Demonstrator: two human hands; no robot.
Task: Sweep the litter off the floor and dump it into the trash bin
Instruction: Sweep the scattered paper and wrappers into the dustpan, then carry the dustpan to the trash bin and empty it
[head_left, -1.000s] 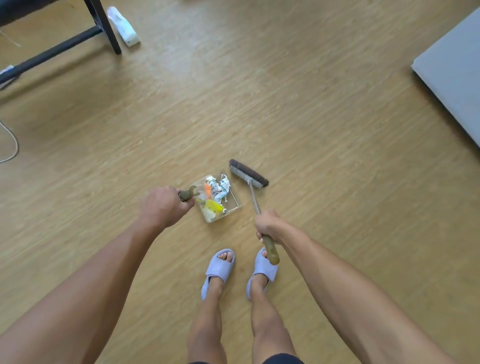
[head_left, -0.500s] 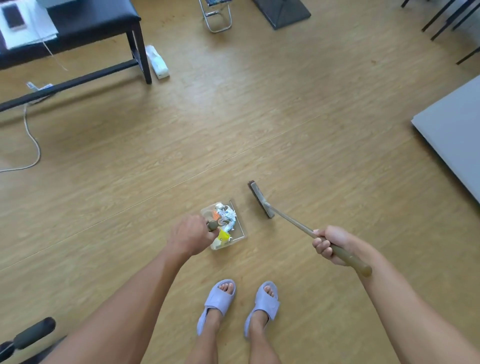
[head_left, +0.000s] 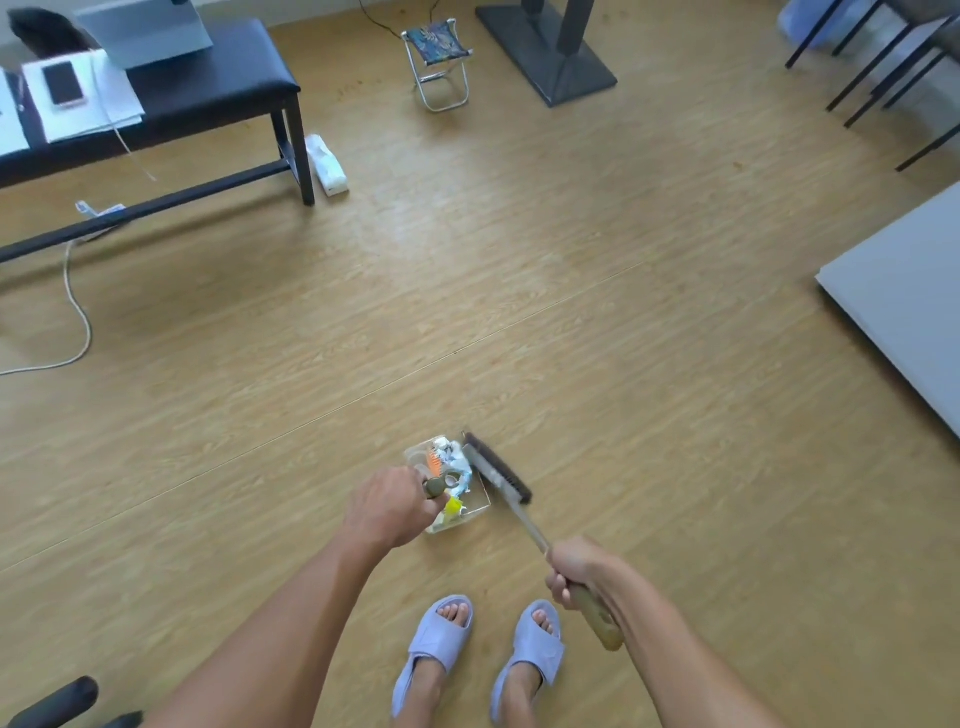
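A clear dustpan (head_left: 480, 506) hangs just in front of my feet, with my left hand (head_left: 389, 506) shut on its olive handle. Inside it lies litter (head_left: 451, 467): crumpled white paper, an orange scrap and a yellow scrap. The broom (head_left: 498, 474) has its dark bristle head right at the pan's right edge. My right hand (head_left: 574, 571) is shut on the broom's tan grip, low and to the right. No trash bin can be made out for certain.
A black bench (head_left: 208, 88) with papers and a phone stands at the far left, a white packet (head_left: 326, 165) by its leg and a white cable (head_left: 78, 312) on the floor. A folding stool (head_left: 439, 62), a dark stand base (head_left: 550, 57) and a grey slab (head_left: 904, 306) lie further off.
The view has tilted up and shows more of the room. The broom head has swung back left against the dustpan's edge. My left hand still holds the dustpan with the litter in it.
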